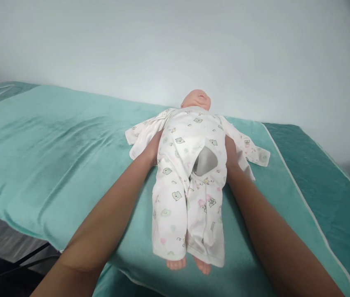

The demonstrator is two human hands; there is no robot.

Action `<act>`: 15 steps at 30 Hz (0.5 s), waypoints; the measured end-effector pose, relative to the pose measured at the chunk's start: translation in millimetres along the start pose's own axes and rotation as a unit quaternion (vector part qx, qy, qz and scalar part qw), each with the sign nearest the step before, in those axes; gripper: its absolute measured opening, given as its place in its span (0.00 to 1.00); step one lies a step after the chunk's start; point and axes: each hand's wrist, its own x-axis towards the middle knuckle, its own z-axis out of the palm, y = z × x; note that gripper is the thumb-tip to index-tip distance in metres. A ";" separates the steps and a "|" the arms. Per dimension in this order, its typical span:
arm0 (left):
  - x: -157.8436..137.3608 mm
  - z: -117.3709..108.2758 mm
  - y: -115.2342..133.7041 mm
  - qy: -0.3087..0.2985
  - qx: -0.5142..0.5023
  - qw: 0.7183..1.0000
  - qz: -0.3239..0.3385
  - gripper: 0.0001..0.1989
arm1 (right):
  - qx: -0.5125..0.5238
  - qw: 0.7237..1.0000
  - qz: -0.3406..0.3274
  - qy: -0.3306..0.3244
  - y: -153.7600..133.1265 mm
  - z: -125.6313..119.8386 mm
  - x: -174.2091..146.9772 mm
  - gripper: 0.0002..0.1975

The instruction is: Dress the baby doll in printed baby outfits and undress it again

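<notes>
A baby doll (195,99) lies on its back, head toward the wall and bare feet toward me. White printed trousers (170,206) cover its legs and front, with an opening at the crotch showing a grey patch. A matching long-sleeved top (257,155) spreads out on both sides, its sleeves lying flat. My left hand (156,147) reaches in at the doll's left-hand side in view, between trousers and top. On the opposite side, my right hand (231,153) is tucked in against the waist. The fingers of both hands are hidden behind the doll and the clothing.
A light green cloth (69,165) with creases covers the table under the doll. Darker green fabric (326,173) shows along the right side. A pale wall (131,45) rises directly behind the table. Dark thin bars (32,252) stand below the left front edge.
</notes>
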 end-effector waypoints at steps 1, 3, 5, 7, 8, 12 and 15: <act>-1.1 0.3 0.6 -0.005 0.011 1.000 0.007 0.09 | -0.001 1.000 -0.002 0.002 0.5 0.1 0.4 0.08; -3.0 0.5 1.7 -0.012 0.034 0.999 0.018 0.08 | 0.001 1.000 -0.004 0.002 0.7 0.1 0.9 0.08; -3.5 -0.2 2.1 -0.006 0.047 0.999 0.017 0.09 | -0.001 1.000 0.000 0.002 0.3 -0.2 1.0 0.09; -2.0 -1.4 0.9 0.005 0.045 0.999 0.008 0.11 | -0.005 1.000 0.010 0.000 -0.4 -0.6 1.1 0.09; -0.6 -2.1 -0.1 0.013 0.039 0.999 0.002 0.13 | -0.005 1.000 0.016 -0.002 -0.8 -0.9 1.1 0.10; 5.9 -4.5 -4.0 0.048 0.005 0.999 -0.024 0.11 | -0.017 0.999 0.042 0.007 -3.2 -2.2 0.9 0.12; 7.8 -4.8 -4.0 0.063 -0.014 0.997 -0.038 0.06 | -0.012 0.998 0.058 0.028 -4.7 -3.1 0.2 0.13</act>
